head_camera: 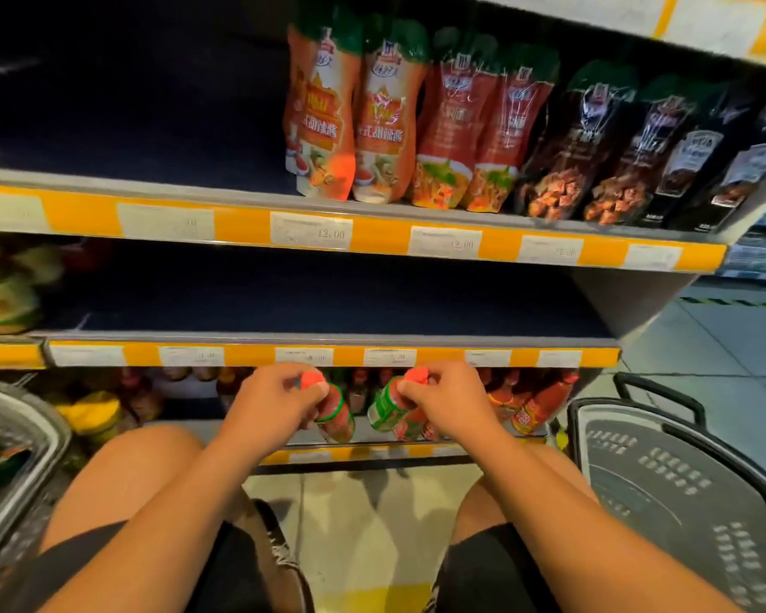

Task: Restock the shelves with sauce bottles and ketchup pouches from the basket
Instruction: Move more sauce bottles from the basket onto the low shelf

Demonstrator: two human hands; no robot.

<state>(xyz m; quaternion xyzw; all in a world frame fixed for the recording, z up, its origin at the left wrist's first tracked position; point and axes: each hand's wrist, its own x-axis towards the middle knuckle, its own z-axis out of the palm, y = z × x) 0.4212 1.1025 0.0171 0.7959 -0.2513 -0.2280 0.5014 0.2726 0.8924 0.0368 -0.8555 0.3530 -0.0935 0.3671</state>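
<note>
- A red sauce bottle (338, 413) with a red cap and green label bands is grasped near its neck by the left hand (271, 402), fingers curled round it, at the front of the bottom shelf (372, 449).
- A second sauce bottle (392, 409), green-labelled and red-capped, is gripped at its top by the right hand (449, 398), tilted, just beside the first.
- More red sauce bottles (545, 402) are seen lying tilted on the same shelf to the right.
- Ketchup pouches (461, 126) are stood upright in a row on the upper shelf (239, 214), above yellow price strips.
- The middle shelf (328, 342) is seen between them.
- A dark basket (682, 480) is set on the floor at the right; a grey basket (23, 435) holding packets is seen at the left.
</note>
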